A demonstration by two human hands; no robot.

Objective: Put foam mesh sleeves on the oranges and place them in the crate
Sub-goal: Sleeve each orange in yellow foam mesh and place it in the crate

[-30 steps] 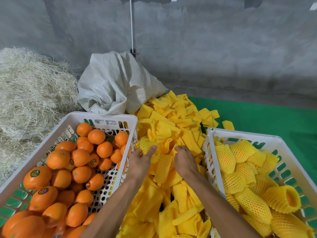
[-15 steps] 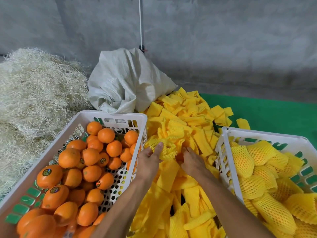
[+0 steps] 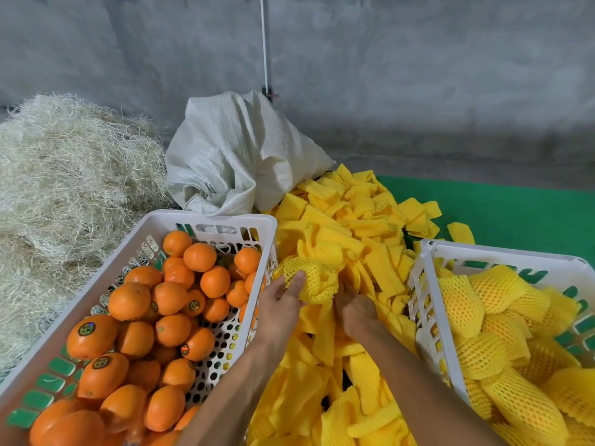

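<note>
A white crate on the left holds several bare oranges. To the right, another white crate holds oranges wrapped in yellow mesh. Between the crates lies a heap of flat yellow foam mesh sleeves. My left hand and my right hand both hold one stretched yellow mesh sleeve above the heap. The left thumb lies on the sleeve's left edge. The right hand's fingers are tucked under the sleeve and hidden. I cannot tell whether an orange is inside.
A pile of pale straw fills the left side. A white woven sack slumps behind the left crate. Green matting covers the floor at right, with a grey wall and a thin white pole behind.
Both hands have lifted the mesh sleeve up from the heap and spread it wider. The camera has shifted left, so the right crate sits nearer the frame's edge.
</note>
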